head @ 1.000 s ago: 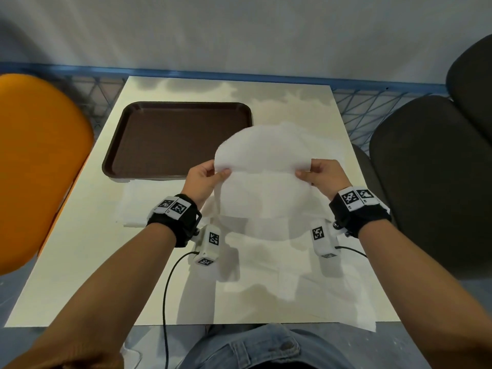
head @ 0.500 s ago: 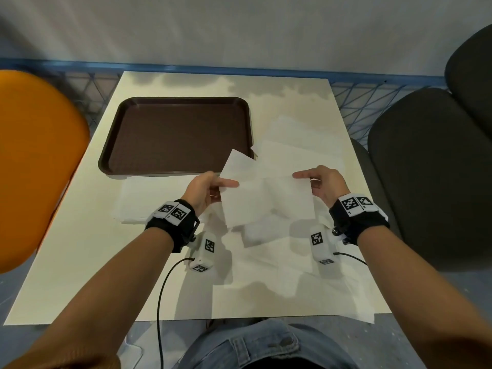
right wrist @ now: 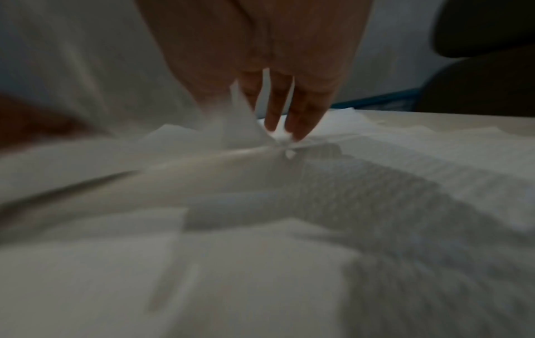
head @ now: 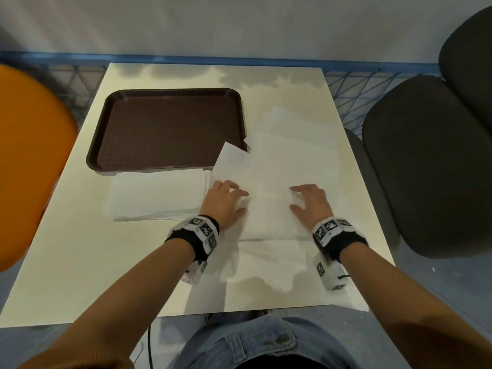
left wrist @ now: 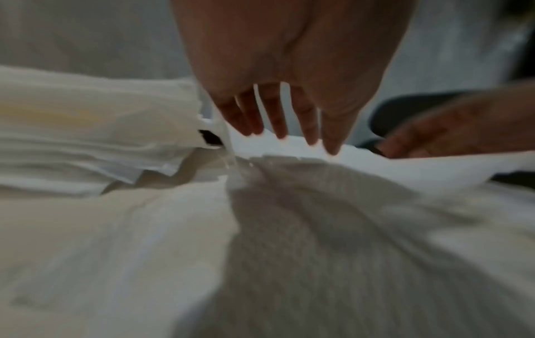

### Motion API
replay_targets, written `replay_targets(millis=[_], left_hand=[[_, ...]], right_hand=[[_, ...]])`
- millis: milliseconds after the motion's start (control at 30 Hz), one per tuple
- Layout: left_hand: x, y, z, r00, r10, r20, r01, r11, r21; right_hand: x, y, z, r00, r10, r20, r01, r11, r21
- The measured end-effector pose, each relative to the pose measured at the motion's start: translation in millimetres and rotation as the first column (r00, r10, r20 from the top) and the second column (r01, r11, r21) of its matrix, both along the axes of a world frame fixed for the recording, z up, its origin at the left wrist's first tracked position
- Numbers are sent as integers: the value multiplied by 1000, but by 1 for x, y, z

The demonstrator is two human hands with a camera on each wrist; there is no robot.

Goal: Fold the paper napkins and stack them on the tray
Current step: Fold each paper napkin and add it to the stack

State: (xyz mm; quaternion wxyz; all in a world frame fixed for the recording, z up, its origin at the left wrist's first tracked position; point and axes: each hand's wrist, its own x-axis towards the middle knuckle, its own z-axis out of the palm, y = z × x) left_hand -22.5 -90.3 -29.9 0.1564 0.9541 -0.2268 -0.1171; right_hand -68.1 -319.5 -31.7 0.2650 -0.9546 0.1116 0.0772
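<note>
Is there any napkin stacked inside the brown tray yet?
No, the tray holds no stack; only a napkin corner overlaps its near right rim.

A cream table (head: 66, 249) stands between an orange chair (head: 29, 155) and, seemingly, dark chairs (head: 431, 169).

The pale desk (head: 66, 262) is occupied by a brown tray (head: 170, 129) at the far left, a stack of napkins (head: 157, 195) just before it, and loose napkins (head: 292, 161) spread to the right.

Brown tray (head: 165, 129) lies bare and reachable; napkin stack (head: 157, 194) borders its near edge, loose napkins (head: 295, 145) its right.
</note>
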Motion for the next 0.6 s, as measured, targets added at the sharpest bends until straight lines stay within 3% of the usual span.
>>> replay_targets(millis=[33,100,200,333,467,600], left_hand=[[-4,-5,-4,994,-108,19,106,991,84],[-12,-14,-10,947,-313,-74,322,920,223],[-18,-20,-15,890,-375,-261,448,825,343],[-10,-9,-10,926,-279,-256,367,829,423],[-7,-10,0,949,-254,-185,311,838,449],[-4,-25,0,991,-137,-11,132,934,332]], right_hand=[[-3,6,-3,992,122,-21,-123,990,-74],[-3,19,-8,932,339,-132,-357,920,-163],[-3,36,-13,822,464,-329,-532,832,-155],[0,31,-19,791,455,-409,-567,797,-210],[12,35,-10,872,390,-295,-468,839,-276],[32,50,-3,918,297,-264,-370,880,-296]])
